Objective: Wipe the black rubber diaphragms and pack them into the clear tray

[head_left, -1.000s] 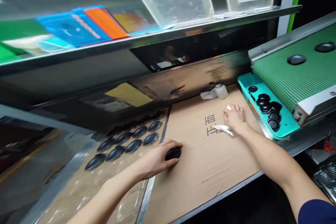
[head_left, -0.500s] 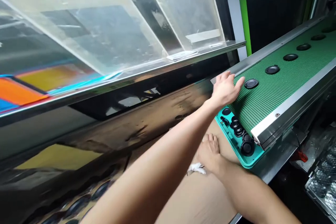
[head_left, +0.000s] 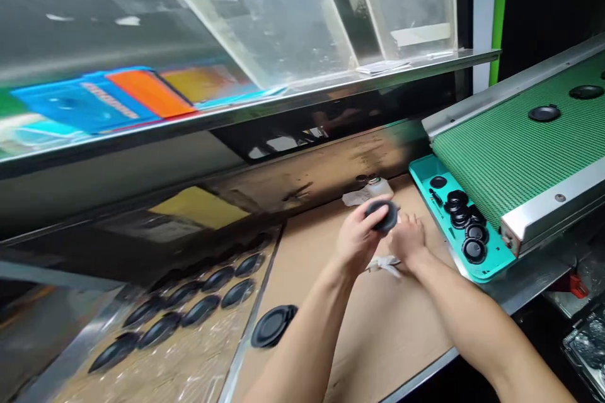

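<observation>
My left hand (head_left: 358, 240) grips a round black speaker (head_left: 382, 216) by its rim, thumb across its face, above the brown board (head_left: 378, 340). Close beside it, to the right, my right hand (head_left: 409, 238) has its fingers curled in; what they hold, if anything, is hidden. A crumpled white cloth (head_left: 385, 264) lies just below both hands. Near my left forearm another black speaker (head_left: 270, 326) rests on the board. Behind the hands stands a small whitish bottle (head_left: 378, 186) next to some white paper (head_left: 355, 198).
A teal tray (head_left: 491, 272) with several black round parts sits under the end of the green conveyor belt (head_left: 524, 154), which carries more speakers (head_left: 543, 113). Left, several black discs (head_left: 201, 310) lie in clear plastic. A metal shelf edge (head_left: 302, 85) runs across behind.
My left hand has come back from the belt to the board and now holds a speaker. My right hand's fingers have curled in beside it. The view has turned left.
</observation>
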Tool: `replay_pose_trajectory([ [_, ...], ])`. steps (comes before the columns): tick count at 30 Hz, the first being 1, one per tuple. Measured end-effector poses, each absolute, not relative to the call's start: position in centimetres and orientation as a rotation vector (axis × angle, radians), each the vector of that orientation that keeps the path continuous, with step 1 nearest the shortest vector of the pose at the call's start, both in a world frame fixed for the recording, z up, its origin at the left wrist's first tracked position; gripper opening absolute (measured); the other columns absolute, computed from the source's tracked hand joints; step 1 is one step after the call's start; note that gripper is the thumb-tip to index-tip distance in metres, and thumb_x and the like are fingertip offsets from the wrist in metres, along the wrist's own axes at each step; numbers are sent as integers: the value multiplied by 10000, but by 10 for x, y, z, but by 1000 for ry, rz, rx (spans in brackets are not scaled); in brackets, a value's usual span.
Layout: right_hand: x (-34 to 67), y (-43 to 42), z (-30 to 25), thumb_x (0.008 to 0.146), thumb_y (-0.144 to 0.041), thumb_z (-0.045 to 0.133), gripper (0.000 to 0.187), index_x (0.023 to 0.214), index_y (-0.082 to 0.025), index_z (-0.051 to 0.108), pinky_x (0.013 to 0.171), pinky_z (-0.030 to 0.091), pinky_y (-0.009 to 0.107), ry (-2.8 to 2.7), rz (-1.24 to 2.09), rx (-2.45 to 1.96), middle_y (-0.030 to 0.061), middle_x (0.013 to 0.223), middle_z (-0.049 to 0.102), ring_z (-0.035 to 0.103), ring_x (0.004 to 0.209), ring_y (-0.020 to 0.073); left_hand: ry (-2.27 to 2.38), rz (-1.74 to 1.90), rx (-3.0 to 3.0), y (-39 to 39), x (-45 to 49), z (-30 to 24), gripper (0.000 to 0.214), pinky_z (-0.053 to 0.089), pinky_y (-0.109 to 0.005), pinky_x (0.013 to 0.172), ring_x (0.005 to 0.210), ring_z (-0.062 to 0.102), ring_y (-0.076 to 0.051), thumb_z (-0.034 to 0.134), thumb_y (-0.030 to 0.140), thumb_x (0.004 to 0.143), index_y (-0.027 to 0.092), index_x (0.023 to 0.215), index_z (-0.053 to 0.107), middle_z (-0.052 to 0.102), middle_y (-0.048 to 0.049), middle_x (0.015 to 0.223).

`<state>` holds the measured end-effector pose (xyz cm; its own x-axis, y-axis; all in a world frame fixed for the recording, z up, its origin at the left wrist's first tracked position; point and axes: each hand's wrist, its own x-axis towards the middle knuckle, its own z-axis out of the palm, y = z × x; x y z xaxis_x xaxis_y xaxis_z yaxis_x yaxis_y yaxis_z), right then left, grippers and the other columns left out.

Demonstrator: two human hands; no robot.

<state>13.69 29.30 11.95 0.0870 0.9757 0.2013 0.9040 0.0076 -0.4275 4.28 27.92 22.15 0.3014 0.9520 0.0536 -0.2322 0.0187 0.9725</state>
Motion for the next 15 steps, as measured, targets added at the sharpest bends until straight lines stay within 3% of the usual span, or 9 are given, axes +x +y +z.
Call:
replay_pose_trajectory([
  [3,139,291,127,991,-321,496,294,1154,-168,686,974,435,428,-1792,140,-1877,150,1186,634,514,1117,297,939,1177,846,276,-30,162,413,329,-164,403,543,554,-87,828,280,708,153,1084,714,740,-60,868],
  [5,133,286,133,1005,-382,499,363,1254,-165,648,1019,424,412,-1750,56,-1694,147,1252,621,512,1147,282,885,1246,701,274,-52,134,296,352,-158,403,544,562,-85,785,209,749,135,1027,716,718,-38,827],
  [7,119,278,138,1005,-415,515,427,1334,-160,606,1045,423,398,-1719,-8,-1442,147,1320,600,511,1180,268,781,1277,571,274,-57,121,151,497,-200,521,640,637,-116,719,145,801,118,949,712,716,-45,841],
  [9,99,267,139,1001,-425,533,438,1342,-161,612,1036,439,393,-1763,-33,-1264,148,1352,589,518,1175,262,664,1250,454,279,-55,118,91,589,-292,738,777,701,-164,647,142,866,110,926,707,738,-80,910],
  [12,71,252,133,1008,-409,526,393,1295,-181,666,994,460,418,-1943,-94,-1248,158,1377,581,523,1122,276,467,1153,338,287,-55,122,311,540,-414,1001,1017,717,-264,544,349,971,94,1034,710,747,-167,1063],
  [15,57,247,126,1027,-358,473,391,1337,-202,654,980,453,446,-2135,-200,-1304,162,1480,512,509,1123,292,346,1109,269,290,-59,124,550,453,-504,1112,1196,658,-334,385,500,1016,66,1184,679,710,-230,1206],
])
